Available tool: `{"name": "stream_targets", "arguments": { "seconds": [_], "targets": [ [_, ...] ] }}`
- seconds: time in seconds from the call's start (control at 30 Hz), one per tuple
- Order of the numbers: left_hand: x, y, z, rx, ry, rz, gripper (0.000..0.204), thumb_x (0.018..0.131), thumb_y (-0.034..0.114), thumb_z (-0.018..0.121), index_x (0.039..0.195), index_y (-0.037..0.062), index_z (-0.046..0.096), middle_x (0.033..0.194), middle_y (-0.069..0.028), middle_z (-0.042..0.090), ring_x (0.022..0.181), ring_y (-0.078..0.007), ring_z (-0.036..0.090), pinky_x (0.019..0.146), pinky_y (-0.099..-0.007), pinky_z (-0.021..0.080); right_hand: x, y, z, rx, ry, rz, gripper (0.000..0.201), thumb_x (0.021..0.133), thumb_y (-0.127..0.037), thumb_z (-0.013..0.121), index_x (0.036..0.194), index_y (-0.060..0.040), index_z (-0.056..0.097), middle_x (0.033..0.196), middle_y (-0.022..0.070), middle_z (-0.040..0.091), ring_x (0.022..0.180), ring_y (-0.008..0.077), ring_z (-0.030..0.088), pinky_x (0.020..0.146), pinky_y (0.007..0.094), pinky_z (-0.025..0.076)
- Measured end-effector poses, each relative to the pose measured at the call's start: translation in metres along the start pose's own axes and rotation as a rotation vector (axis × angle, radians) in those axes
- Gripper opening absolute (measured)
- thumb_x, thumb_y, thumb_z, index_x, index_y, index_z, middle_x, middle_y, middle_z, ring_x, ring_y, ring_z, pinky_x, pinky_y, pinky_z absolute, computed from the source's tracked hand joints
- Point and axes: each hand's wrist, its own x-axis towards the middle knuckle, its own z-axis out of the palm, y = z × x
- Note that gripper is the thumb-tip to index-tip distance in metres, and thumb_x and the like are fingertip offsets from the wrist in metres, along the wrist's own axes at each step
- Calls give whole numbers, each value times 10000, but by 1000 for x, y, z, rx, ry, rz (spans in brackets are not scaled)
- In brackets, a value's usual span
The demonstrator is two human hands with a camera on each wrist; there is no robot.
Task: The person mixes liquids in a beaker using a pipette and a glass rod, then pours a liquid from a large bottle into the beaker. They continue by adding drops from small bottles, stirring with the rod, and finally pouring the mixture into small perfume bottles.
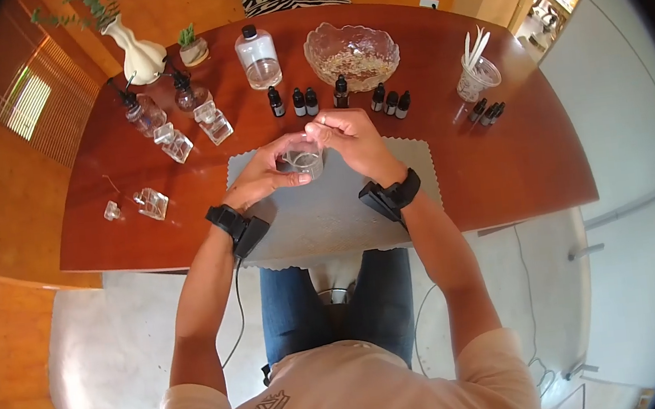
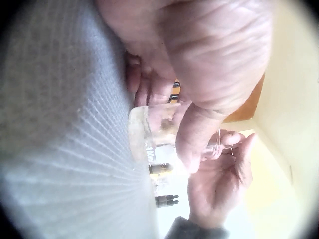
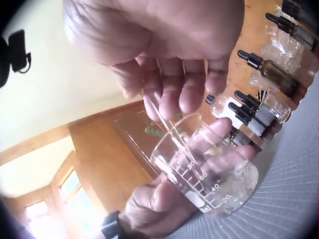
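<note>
A clear glass beaker [image 3: 212,186] with white graduation marks stands low over the grey mat [image 1: 329,216], a little clear liquid at its bottom. My left hand [image 1: 263,173] holds it round the side, thumb toward me and the other fingers behind the glass. Above the rim, my right hand [image 1: 354,143] pinches a thin clear stirring rod [image 3: 163,119] between thumb and fingertips. The rod slants down through the beaker's mouth, its lower end inside near the liquid.
Beyond the mat stand several black-capped dropper bottles [image 1: 276,102], a clear bottle [image 1: 259,60] and a glass bowl [image 1: 353,56]. Square glass bottles [image 1: 173,144] and a white vase [image 1: 136,52] are at left. A plastic cup [image 1: 477,78] with white sticks stands right.
</note>
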Motion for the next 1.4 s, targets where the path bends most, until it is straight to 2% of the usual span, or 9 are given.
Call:
{"name": "stream_targets", "arguments": {
  "seconds": [0.1, 0.3, 0.4, 0.5, 0.8, 0.9, 1.0, 1.1, 1.4],
  "targets": [
    [0, -2, -2, 3, -17, -33, 702, 785, 156, 869, 1402, 56, 549, 1276, -45, 668, 1216, -155, 578, 1053, -338, 440, 1, -2, -3, -28, -73, 4, 313, 1022, -224, 637, 869, 48, 652, 734, 12, 593, 688, 64, 521, 594, 267, 427],
    [-1, 5, 2, -59, -5, -57, 609, 799, 94, 849, 1345, 38, 586, 1263, -33, 670, 1177, -139, 602, 1042, -321, 462, 2, -2, -2, -101, 14, -54, 325, 993, -223, 659, 802, 37, 621, 622, 48, 504, 593, 96, 434, 531, 308, 368],
    [0, 10, 3, -63, -12, -55, 609, 797, 84, 852, 1343, 31, 586, 1261, -39, 667, 1174, -142, 602, 1045, -323, 462, 0, -8, -2, 113, -49, -3, 329, 986, -224, 666, 789, 34, 608, 621, 72, 480, 581, 105, 428, 528, 319, 365],
    [1, 4, 1, -50, 1, -67, 612, 796, 82, 854, 1344, 34, 586, 1260, -40, 665, 1180, -145, 599, 1041, -319, 463, 3, -5, 2, -115, 76, -163, 341, 990, -232, 662, 781, 31, 609, 606, 68, 483, 578, 99, 423, 528, 322, 368],
    [-1, 8, 5, -65, 28, -73, 567, 772, 82, 845, 1287, 26, 617, 1188, -15, 666, 1115, -141, 596, 1014, -304, 444, -1, -5, -3, 154, -96, 18, 347, 999, -225, 647, 776, 35, 594, 641, 65, 472, 594, 119, 411, 538, 342, 360],
    [1, 5, 5, -66, 34, -62, 572, 769, 82, 846, 1290, 25, 617, 1193, -19, 668, 1116, -141, 596, 1016, -304, 443, 2, 2, 2, -8, 44, -102, 356, 996, -231, 651, 769, 35, 587, 618, 46, 471, 592, 97, 389, 532, 333, 351],
    [0, 6, 3, -52, 14, -57, 587, 777, 88, 850, 1309, 28, 609, 1217, -29, 668, 1137, -144, 599, 1031, -309, 443, 0, 0, -8, 77, -164, 50, 310, 1010, -214, 653, 837, 43, 643, 686, 31, 539, 646, 78, 459, 566, 289, 397],
    [0, 1, 2, -61, 4, -54, 619, 789, 105, 860, 1344, 34, 594, 1257, -39, 670, 1179, -148, 599, 1060, -317, 442, 1, 1, 0, -2, 25, -42, 319, 1013, -216, 649, 813, 31, 631, 681, 32, 538, 650, 69, 477, 567, 284, 403],
    [0, 3, 2, -55, -2, -40, 595, 800, 100, 847, 1335, 31, 596, 1254, -26, 669, 1171, -145, 600, 1054, -322, 449, 2, 1, -1, 55, -29, -39, 344, 1003, -218, 645, 781, 40, 594, 618, 58, 444, 611, 93, 400, 546, 311, 366]
  ]
}}
